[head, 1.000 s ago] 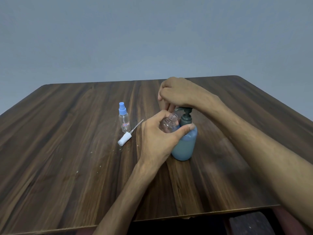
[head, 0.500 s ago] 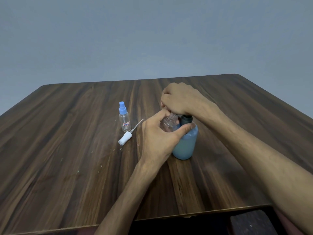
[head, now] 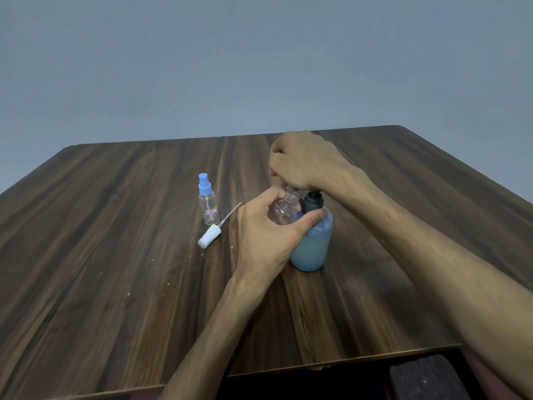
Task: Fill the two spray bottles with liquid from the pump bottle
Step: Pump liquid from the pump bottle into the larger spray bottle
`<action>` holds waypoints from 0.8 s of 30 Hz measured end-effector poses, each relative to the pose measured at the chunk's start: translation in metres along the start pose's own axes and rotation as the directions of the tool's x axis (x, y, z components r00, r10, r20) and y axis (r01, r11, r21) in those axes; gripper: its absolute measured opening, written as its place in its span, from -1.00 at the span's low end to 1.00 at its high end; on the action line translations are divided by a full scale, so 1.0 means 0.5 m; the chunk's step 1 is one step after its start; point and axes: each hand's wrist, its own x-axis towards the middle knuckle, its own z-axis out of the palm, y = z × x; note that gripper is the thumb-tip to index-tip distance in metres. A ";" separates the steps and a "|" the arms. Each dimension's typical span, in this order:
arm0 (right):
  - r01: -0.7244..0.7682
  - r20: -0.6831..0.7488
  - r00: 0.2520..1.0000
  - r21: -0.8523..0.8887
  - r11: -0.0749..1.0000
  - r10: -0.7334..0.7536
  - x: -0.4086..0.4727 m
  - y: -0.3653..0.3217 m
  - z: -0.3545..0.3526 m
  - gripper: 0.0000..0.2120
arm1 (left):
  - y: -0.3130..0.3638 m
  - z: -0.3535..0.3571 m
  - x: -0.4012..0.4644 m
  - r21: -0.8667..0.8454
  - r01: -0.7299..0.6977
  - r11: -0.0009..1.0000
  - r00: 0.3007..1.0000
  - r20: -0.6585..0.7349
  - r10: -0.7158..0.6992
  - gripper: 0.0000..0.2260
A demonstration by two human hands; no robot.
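Note:
A blue pump bottle (head: 313,246) with a dark collar stands at the middle of the wooden table (head: 115,255). My right hand (head: 302,163) covers its pump head and presses on it from above. My left hand (head: 265,235) grips a small clear uncapped spray bottle (head: 284,210), tilted with its mouth under the hidden spout, and its thumb rests against the pump bottle. To the left a second clear spray bottle (head: 208,202) stands upright with its blue cap on. A white spray cap (head: 210,235) with its thin dip tube lies beside it.
The table's near edge runs across the bottom, with a dark object (head: 427,379) below it at the lower right. A plain grey wall stands behind the table.
My right hand pushed the pump head down, hiding the spout, and stays pressed on it. My left hand keeps the open spray bottle at the spout.

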 end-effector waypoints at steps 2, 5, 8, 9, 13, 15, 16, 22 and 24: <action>-0.007 0.049 0.999 -0.024 1.000 0.008 -0.002 0.002 0.008 -0.71 | 0.002 0.000 0.001 -0.009 0.010 1.000 1.000 0.004 -0.010 -0.72; 0.003 0.029 1.000 -0.033 0.999 -0.002 -0.005 -0.001 0.006 -0.72 | 0.001 0.001 0.000 -0.012 0.016 1.000 1.000 0.004 -0.016 -0.72; 0.016 -0.034 0.999 -0.003 1.000 -0.016 0.000 -0.001 -0.003 -0.68 | 0.001 0.001 -0.001 -0.002 0.013 1.000 1.000 -0.012 -0.013 -0.70; 0.015 -0.020 1.000 -0.011 1.000 -0.015 0.000 -0.001 -0.002 -0.68 | 0.001 0.002 -0.001 -0.002 0.015 1.000 1.000 -0.013 -0.015 -0.70; 0.012 0.034 0.999 -0.059 0.998 -0.010 -0.007 0.000 0.010 -0.72 | 0.000 0.001 0.001 -0.031 0.024 0.999 1.000 0.005 -0.024 -0.74; 0.012 -0.008 1.000 -0.029 1.000 -0.012 -0.004 0.000 0.003 -0.70 | -0.001 0.001 -0.001 -0.015 0.024 1.000 1.000 0.000 -0.025 -0.73; 0.015 -0.030 0.999 -0.009 1.000 -0.016 -0.001 0.000 0.000 -0.69 | 0.000 0.001 -0.001 -0.003 0.024 1.000 1.000 -0.004 -0.024 -0.71; 0.015 0.043 0.999 -0.060 0.998 -0.013 -0.005 0.001 0.012 -0.73 | 0.001 0.003 0.000 -0.042 0.035 0.999 0.999 0.001 -0.035 -0.71; 0.011 0.013 1.000 -0.029 1.000 -0.011 -0.004 0.000 0.004 -0.71 | 0.000 0.003 -0.002 -0.031 0.039 0.999 0.999 -0.003 -0.040 -0.72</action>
